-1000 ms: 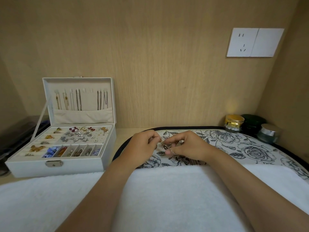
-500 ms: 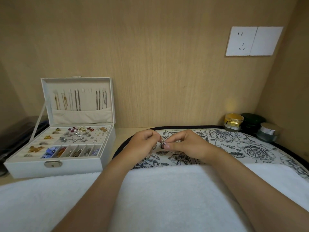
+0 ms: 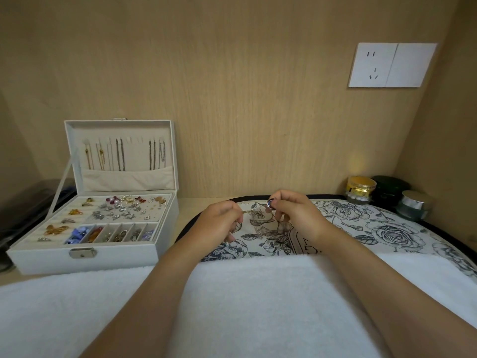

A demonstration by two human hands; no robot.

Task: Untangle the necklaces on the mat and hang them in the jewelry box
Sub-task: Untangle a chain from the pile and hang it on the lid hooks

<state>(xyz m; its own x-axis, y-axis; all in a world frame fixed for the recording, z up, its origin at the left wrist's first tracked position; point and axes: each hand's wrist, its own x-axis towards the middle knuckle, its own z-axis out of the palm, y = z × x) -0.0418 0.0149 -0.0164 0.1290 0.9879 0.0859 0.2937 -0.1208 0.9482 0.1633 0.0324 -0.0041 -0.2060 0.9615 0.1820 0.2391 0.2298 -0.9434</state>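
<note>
Thin chain (image 3: 249, 211) barely discernible between pinching fingers (image 3: 238, 215)

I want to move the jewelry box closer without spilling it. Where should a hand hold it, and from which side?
Grip the base of the jewelry box by its two short side walls, one hand per side, coming in low. The lid stands open with chains hanging inside, and the tray holds loose pieces, so probably keep it level and avoid the lid.
</note>
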